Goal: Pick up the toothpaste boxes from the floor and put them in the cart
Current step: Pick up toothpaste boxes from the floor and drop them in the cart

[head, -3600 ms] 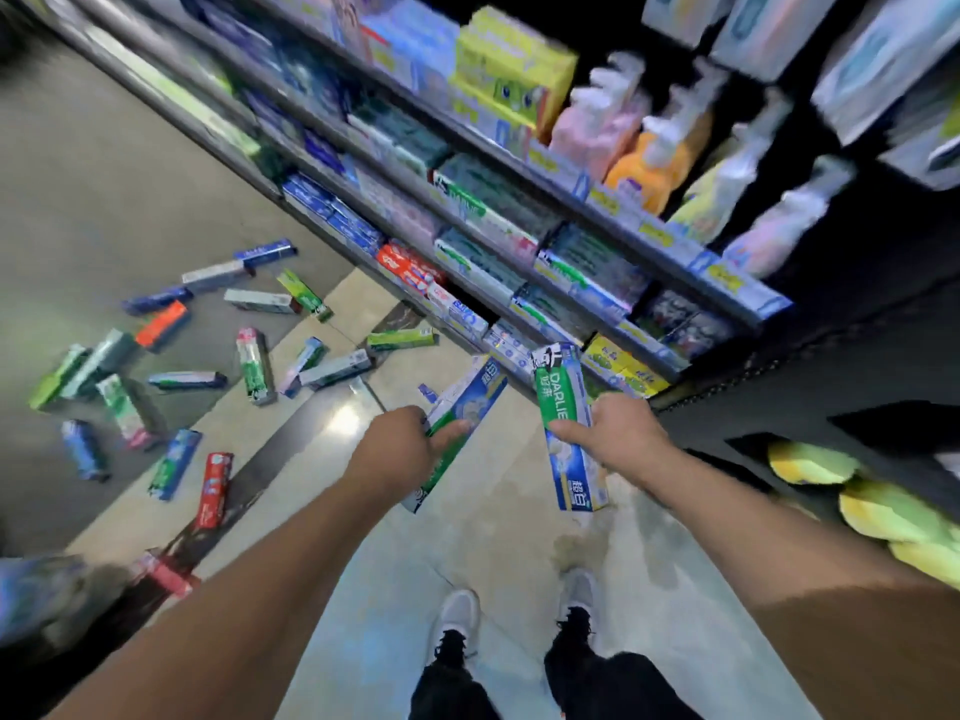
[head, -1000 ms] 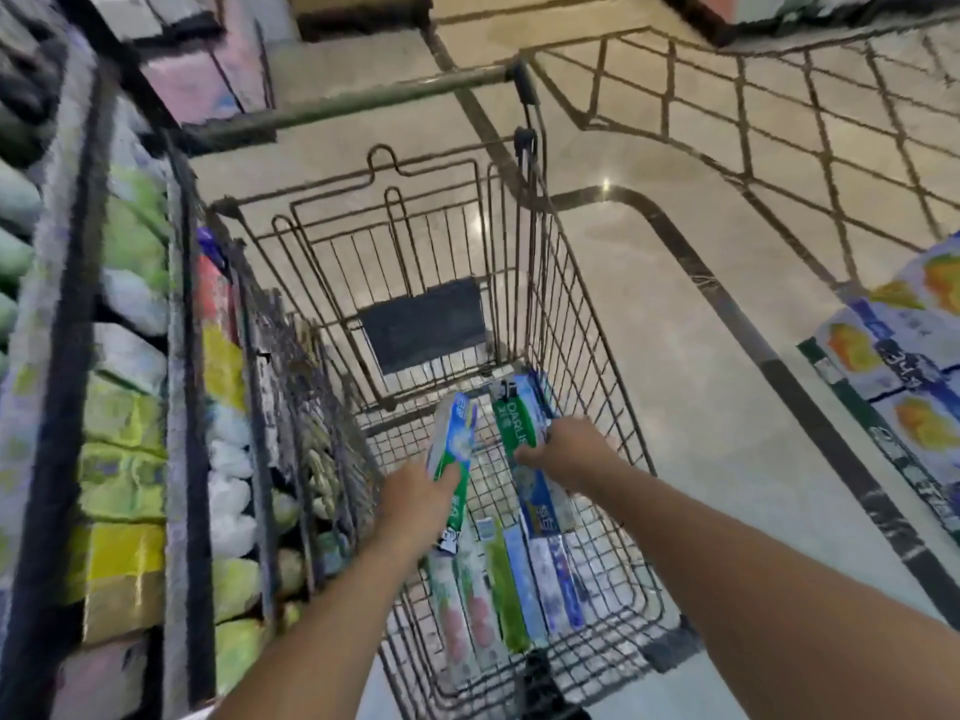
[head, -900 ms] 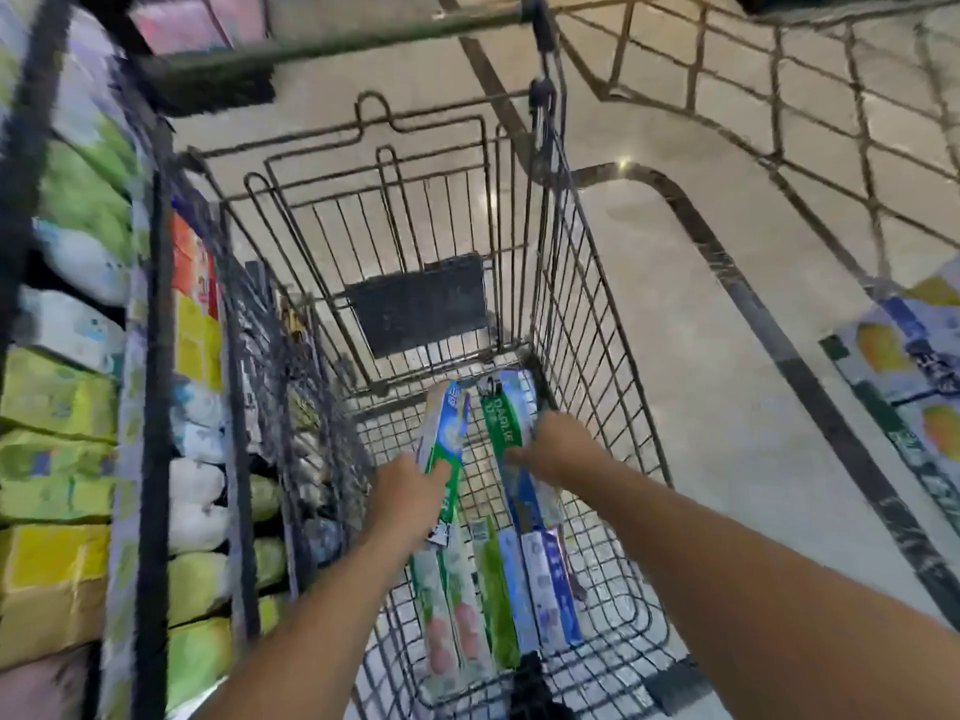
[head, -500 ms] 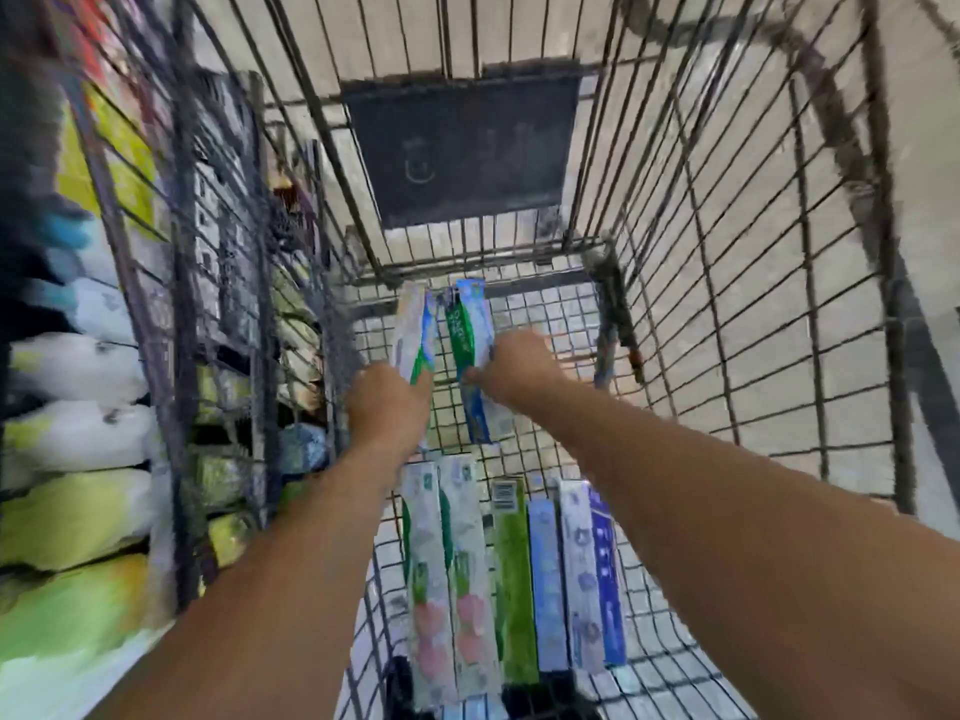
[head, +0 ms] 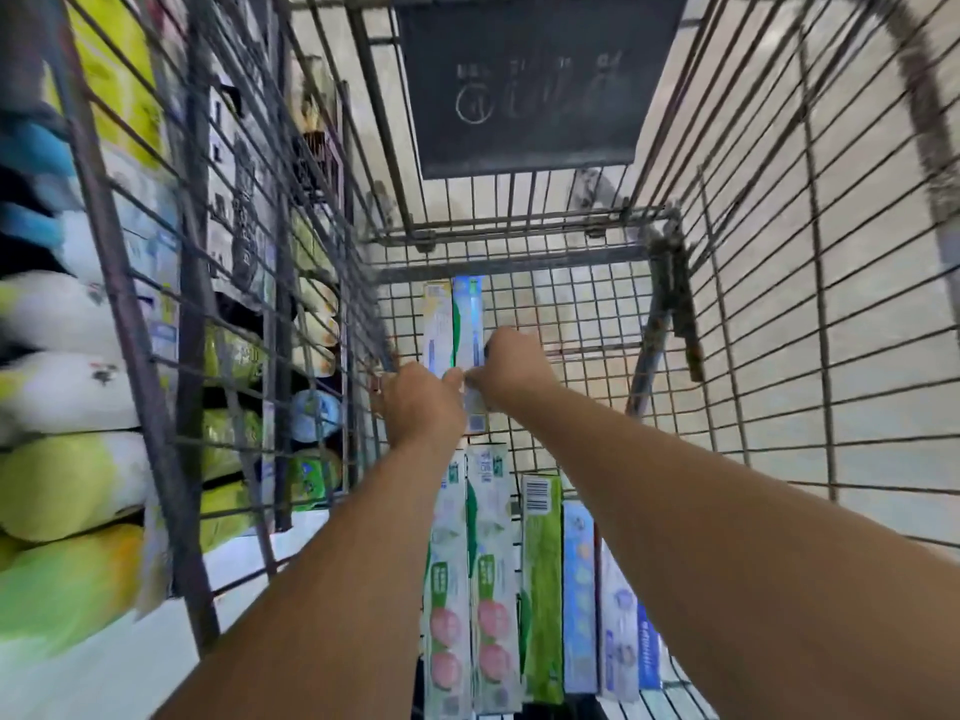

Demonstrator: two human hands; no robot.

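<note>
Left hand [head: 422, 402] and right hand [head: 511, 363] side by side, fingers pinching two toothpaste boxes [head: 453, 324] low near the cart [head: 779, 252] floor's far edge, six boxes [head: 540, 589] rowed along the near edge

Your left hand [head: 422, 407] hides the near end of the pale box [head: 435, 324]; shelf stuff on the left [head: 62, 387] is 2 blurry.

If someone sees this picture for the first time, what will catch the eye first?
Two bare arms reach deep into a wire cart, where the left hand and right hand set two toothpaste boxes side by side on the mesh floor. Nearer the camera lies a neat row of boxes.
</note>
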